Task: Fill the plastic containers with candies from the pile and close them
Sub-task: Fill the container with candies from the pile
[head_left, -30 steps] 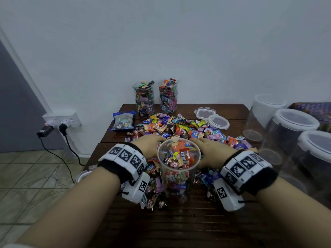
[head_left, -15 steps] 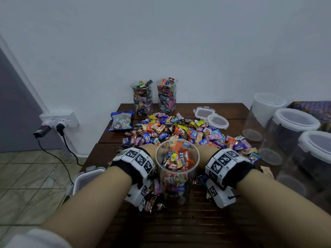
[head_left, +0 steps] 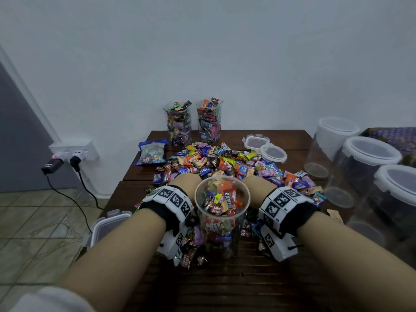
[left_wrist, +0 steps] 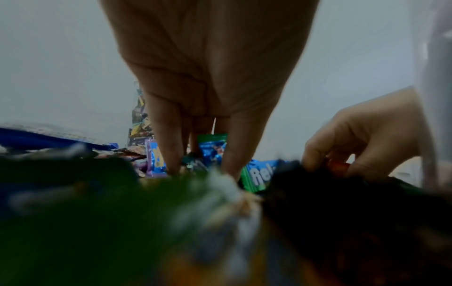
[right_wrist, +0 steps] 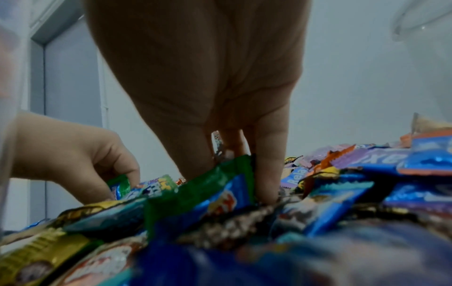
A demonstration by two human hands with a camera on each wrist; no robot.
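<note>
Both hands, the left hand [head_left: 183, 184] and right hand [head_left: 256, 185], had drawn nearer, fingers curled, raking light, slippery candies [head_left: 225, 163] on the desk [head_left: 225, 278] behind the near-full container [head_left: 221, 224], best scooped from beneath.

Clear smooth plastic container [head_left: 221, 219], glossy foil candy wrappers [head_left: 227, 163], dark slatted wooden table [head_left: 236, 287]

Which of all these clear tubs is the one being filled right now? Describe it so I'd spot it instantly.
Start at the dark wooden table and find the candy pile spread across its middle. At the pile's near edge, between the left hand and right hand, stands a tall round container. Unlike the lidded empty tubs on the right, it is open and nearly full.
</note>
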